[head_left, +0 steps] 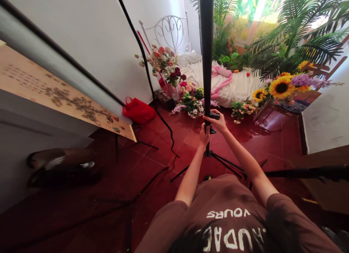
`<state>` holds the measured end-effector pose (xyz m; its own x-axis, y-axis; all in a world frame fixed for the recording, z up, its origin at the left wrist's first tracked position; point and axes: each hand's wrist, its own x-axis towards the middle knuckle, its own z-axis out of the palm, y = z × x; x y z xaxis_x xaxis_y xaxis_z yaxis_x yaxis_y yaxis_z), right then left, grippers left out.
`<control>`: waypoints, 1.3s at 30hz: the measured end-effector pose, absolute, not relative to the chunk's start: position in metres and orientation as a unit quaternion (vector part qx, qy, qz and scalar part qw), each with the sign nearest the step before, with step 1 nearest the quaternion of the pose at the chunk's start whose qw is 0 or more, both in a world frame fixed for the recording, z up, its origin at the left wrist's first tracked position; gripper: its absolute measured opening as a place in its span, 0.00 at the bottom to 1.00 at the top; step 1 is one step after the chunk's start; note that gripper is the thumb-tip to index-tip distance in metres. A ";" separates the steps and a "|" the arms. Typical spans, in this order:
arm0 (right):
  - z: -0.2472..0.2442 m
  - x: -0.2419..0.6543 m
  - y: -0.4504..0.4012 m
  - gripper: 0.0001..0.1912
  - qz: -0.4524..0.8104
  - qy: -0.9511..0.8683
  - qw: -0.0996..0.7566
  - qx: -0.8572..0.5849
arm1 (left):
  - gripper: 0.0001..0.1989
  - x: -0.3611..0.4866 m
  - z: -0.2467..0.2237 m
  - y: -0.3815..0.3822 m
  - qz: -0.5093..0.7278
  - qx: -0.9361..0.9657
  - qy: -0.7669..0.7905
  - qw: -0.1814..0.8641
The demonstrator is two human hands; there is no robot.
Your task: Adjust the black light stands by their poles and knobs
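While both my hands were closed on the black pole (207, 60), it stood near upright just right of centre, running out past the top edge of the frame. Done, as far as I could see: pole raised, tripod legs (226, 163) splayed low on the red floor (163, 140), below my grip. Left open: whether the pole was locked. My fingers hid part of the fittings, so I couldn't tell if either was tight.

Right hand (220, 121) was the higher one, fingers curled round the pole at the upper collar (215, 115). Left hand (204, 136) sat just below it, thumb up along the pole, gripping beside the lower clamp (212, 131). Pole ran between the two hands, touching both; neither hand was spread open.

Beyond the pole, upper centre: bed (236, 85) with white cloth, metal headboard (170, 31) behind. Mixed flowers (192, 100) lay left of the pole, sunflowers (281, 87) at upper right. Red bag (139, 111) sat left of centre, well apart from my hands.
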<state>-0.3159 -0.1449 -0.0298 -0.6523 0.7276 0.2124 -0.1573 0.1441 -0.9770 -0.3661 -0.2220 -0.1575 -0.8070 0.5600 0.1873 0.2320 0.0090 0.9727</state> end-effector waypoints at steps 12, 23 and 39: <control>-0.073 -0.248 -0.142 0.13 0.498 -0.780 0.276 -0.260 | 0.28 -0.363 -0.161 -0.219 0.660 0.279 0.691 0.092; -0.105 -0.232 -0.167 0.13 0.483 -0.782 0.235 -0.318 | 0.28 -0.363 -0.165 -0.216 0.653 0.269 0.703 0.081; -0.108 -0.253 -0.172 0.29 0.653 -0.613 0.186 -0.404 | 0.34 -0.360 -0.158 -0.220 0.645 0.275 0.707 0.091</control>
<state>-0.2532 -0.1721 -0.1076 -0.6038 0.7387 -0.2998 0.2522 -0.1798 -0.9508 -0.3602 -0.2195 -0.1579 -0.8328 0.5053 0.2263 0.2711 0.0159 0.9624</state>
